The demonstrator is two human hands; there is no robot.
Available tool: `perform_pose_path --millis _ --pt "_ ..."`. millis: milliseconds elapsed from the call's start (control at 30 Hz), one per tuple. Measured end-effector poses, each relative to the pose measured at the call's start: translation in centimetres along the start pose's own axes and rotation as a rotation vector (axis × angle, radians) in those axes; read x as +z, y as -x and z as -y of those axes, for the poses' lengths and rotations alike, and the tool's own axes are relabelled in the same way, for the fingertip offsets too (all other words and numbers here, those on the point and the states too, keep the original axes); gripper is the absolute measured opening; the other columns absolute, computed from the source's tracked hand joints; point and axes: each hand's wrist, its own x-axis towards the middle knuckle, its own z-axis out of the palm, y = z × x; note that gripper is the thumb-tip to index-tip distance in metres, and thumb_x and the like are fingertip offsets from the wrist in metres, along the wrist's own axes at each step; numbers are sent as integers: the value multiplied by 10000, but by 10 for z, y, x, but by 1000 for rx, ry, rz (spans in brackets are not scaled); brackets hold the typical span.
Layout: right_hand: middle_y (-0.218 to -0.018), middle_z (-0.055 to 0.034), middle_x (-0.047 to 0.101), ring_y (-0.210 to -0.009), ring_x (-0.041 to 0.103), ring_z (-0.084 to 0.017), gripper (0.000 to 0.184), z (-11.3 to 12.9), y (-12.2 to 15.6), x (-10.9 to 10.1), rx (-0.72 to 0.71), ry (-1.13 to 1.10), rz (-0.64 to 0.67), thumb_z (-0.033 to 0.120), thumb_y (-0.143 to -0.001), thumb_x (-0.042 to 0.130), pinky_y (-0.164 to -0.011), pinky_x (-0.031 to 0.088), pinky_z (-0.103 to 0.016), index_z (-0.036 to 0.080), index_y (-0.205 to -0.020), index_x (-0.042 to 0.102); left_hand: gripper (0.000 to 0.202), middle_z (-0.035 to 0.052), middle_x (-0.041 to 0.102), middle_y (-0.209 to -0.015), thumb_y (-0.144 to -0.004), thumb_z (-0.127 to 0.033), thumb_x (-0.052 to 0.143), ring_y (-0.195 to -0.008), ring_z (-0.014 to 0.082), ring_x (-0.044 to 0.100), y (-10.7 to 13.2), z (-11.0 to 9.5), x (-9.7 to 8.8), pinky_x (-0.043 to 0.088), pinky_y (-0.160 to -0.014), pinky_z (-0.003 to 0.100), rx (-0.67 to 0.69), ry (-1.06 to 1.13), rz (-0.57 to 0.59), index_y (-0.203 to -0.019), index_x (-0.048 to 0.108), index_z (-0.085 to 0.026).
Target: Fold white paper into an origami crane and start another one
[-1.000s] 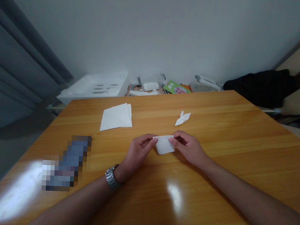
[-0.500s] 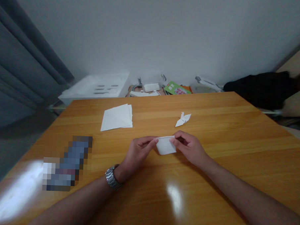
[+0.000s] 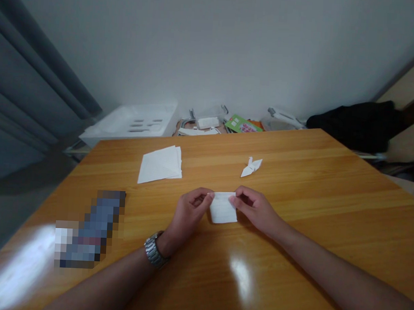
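Between my hands is a small, folded white square of paper (image 3: 223, 209), its top edge level and its lower part hanging toward me. My left hand (image 3: 192, 212) pinches the upper left corner between thumb and fingers; a metal-band watch (image 3: 155, 250) is on that wrist. At the upper right corner, my right hand (image 3: 257, 210) grips the paper in the same way, thumb on the near face. Just beyond my right hand stands a white folded paper crane (image 3: 251, 168). The fingertips behind the paper are hidden.
A stack of white paper sheets (image 3: 160, 165) lies at the back left of the wooden table (image 3: 312, 178). A blurred-out dark phone-like object (image 3: 97, 228) is at the left. Past the far edge are a white tray (image 3: 126, 110), a green booklet (image 3: 242, 124) and black cloth (image 3: 352, 125).
The paper has come slightly left and nearer, and its face now tilts more toward me, showing more of its surface. Both hands keep their pinch. The view has shifted a little.
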Motion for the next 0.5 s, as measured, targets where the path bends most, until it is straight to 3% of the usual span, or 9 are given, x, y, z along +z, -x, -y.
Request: perform_pose_path --millis 300,500 --pt "-732 21 545 -679 495 -135 237 0 2 0 47 6 54 389 -958 581 -611 375 -246 192 -827 587 227 36 740 -790 -902 -334 629 -719 149 677 0 3 0 521 -639 200 15 -44 50 -846 723 -136" --pt "-805 -12 643 -765 575 -162 244 1 0 -3 -36 131 67 362 -977 556 -706 429 -272 191 -839 661 222 32 737 -778 -900 -319 627 -710 141 663 -1 3 1 503 -638 196 25 -74 92 -824 730 -137"
